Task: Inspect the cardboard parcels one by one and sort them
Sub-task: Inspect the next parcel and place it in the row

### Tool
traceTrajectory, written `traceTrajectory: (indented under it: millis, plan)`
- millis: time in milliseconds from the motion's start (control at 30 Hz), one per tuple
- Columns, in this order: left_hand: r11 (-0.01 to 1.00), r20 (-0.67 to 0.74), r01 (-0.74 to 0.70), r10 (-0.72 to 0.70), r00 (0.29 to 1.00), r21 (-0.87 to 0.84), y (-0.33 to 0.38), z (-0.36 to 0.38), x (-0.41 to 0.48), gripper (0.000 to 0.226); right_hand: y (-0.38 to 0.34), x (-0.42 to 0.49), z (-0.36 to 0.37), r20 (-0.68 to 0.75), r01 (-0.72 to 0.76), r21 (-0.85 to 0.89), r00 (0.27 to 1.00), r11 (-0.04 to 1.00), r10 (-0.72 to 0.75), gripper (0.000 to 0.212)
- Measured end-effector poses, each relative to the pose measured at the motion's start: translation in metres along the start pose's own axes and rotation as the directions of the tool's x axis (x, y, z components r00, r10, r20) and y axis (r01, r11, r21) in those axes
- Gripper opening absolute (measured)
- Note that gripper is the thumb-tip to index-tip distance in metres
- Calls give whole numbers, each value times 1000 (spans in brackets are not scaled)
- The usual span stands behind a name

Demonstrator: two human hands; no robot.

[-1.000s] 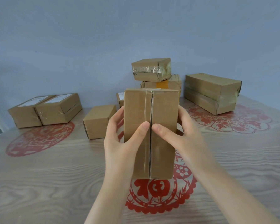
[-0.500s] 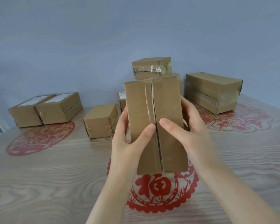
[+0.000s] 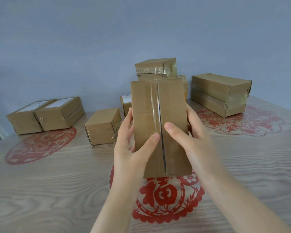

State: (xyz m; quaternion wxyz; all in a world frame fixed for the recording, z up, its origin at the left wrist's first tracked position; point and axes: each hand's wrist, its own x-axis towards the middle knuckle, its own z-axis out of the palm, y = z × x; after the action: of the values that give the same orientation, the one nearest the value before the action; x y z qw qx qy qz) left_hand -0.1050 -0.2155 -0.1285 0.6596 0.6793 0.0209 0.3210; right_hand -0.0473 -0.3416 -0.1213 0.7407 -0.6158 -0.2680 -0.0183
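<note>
I hold a tall brown cardboard parcel (image 3: 171, 115) upright above the table's middle, its taped centre seam facing me. My left hand (image 3: 129, 148) grips its left side, thumb on the front face. My right hand (image 3: 190, 140) grips its right side, thumb pressed beside the seam. The fingers of both hands are hidden behind the parcel. More parcels lie on the table: two labelled ones (image 3: 45, 115) side by side at the far left, a small one (image 3: 102, 126) left of centre, a long taped one (image 3: 220, 94) at the far right.
Behind the held parcel a taped box (image 3: 155, 68) sits on top of a partly hidden stack, with a small labelled box (image 3: 125, 103) beside it. The wood-grain table (image 3: 40, 190) carries red paper-cut decals (image 3: 166, 195). A blue-grey wall stands behind.
Both hands have lifted the parcel higher and tilted its lower end slightly to the right; it now covers more of the stack behind. The grip is unchanged.
</note>
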Motion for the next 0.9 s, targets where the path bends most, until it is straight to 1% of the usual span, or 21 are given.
traceTrajectory:
  millis: [67,200,267,333,400,433,467,533,567,633,700,767,900]
  plan:
    - [1000,-31,-10,10,999,-5,-2,0,1,80,1,-2,3,14,30,-19,999,999,-29,64]
    - [1000,-24,-16,17,1000,15,-3,-1,2,78,6,0,3,30,41,-52,999,998,-39,72]
    - [999,-32,-15,16,999,31,-4,-2,4,74,7,-1,5,41,48,-114,998,992,-44,78]
    - [1000,-72,3,-1,997,27,-7,-4,5,71,8,-2,6,54,59,-175,997,983,-50,82]
    - [999,-127,45,-42,991,22,-4,-3,5,78,7,-1,8,42,51,-202,998,978,-43,84]
    - [998,-147,62,-58,987,23,-3,-2,4,79,7,0,8,24,45,-209,999,977,-41,85]
    - [997,-159,75,-69,985,31,-1,0,3,76,7,0,8,-1,34,-210,999,977,-35,84]
    - [993,-151,101,-92,984,55,1,3,0,63,7,1,7,-46,0,-183,999,983,-8,76]
    - [992,-139,114,-105,985,58,0,5,-1,62,6,1,6,-61,-11,-163,998,986,1,71]
    - [991,-111,125,-118,987,51,-2,7,-3,66,6,1,4,-89,-18,-136,996,991,6,62]
    - [992,-96,114,-109,989,55,-2,8,-4,70,4,1,2,-99,-20,-104,995,994,9,58]
    - [993,-92,104,-98,991,57,-2,9,-5,70,3,2,1,-85,-22,-77,996,997,15,59]
    - [995,-109,93,-88,990,36,-1,8,-6,64,3,2,2,-28,-53,-24,998,998,52,67]
